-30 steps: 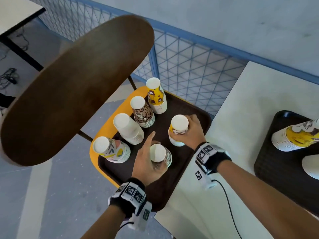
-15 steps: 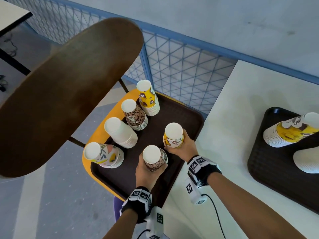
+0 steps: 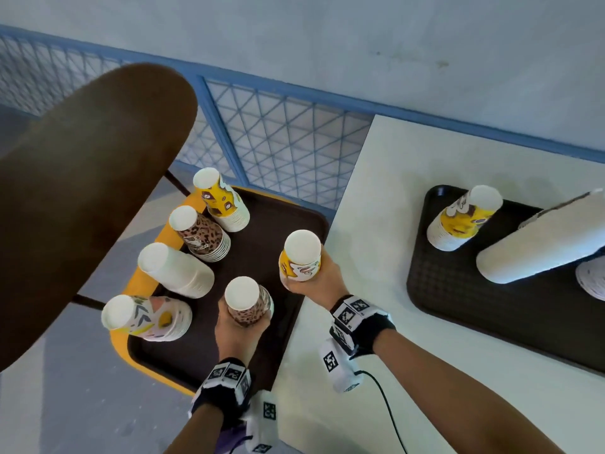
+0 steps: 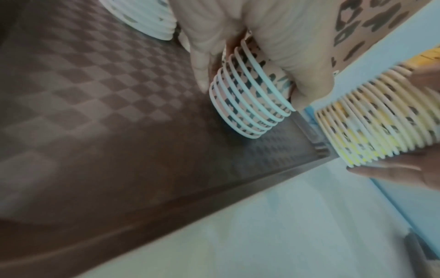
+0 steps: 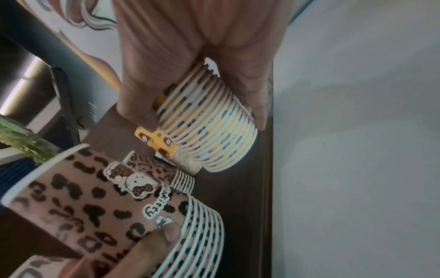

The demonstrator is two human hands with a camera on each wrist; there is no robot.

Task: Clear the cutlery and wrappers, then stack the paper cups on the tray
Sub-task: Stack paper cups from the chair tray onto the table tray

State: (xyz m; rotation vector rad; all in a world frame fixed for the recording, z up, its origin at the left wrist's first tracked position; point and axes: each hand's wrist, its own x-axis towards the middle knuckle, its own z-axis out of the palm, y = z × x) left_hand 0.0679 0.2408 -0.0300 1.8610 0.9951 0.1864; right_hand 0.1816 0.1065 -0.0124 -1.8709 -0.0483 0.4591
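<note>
A dark brown tray [image 3: 288, 217] on a yellow chair seat carries several stacks of upturned paper cups. My left hand [image 3: 237, 326] grips a leopard-print stack [image 3: 247, 301] near the tray's front; its white rims [image 4: 250, 97] hover just above the tray floor [image 4: 100, 116]. My right hand [image 3: 314, 276] grips a yellow stack [image 3: 301, 257] over the tray's right rim; its rims [image 5: 209, 135] show between thumb and fingers. Both stacks are lifted and tilted. A second leopard stack [image 3: 199, 234], a yellow stack [image 3: 222, 204], a white stack [image 3: 176, 270] and a patterned stack [image 3: 147, 317] stand farther left.
A white table [image 3: 376, 224] lies to the right, bearing another dark tray [image 3: 465, 290] with a yellow-and-white cup stack [image 3: 461, 221] and a long white stack [image 3: 543, 244] lying over. A brown chair back [image 3: 82, 191] looms at left. A blue mesh fence [image 3: 278, 132] runs behind.
My left hand has closed around the leopard-print stack and lifted it. My right hand has raised the yellow stack towards the tray's right edge.
</note>
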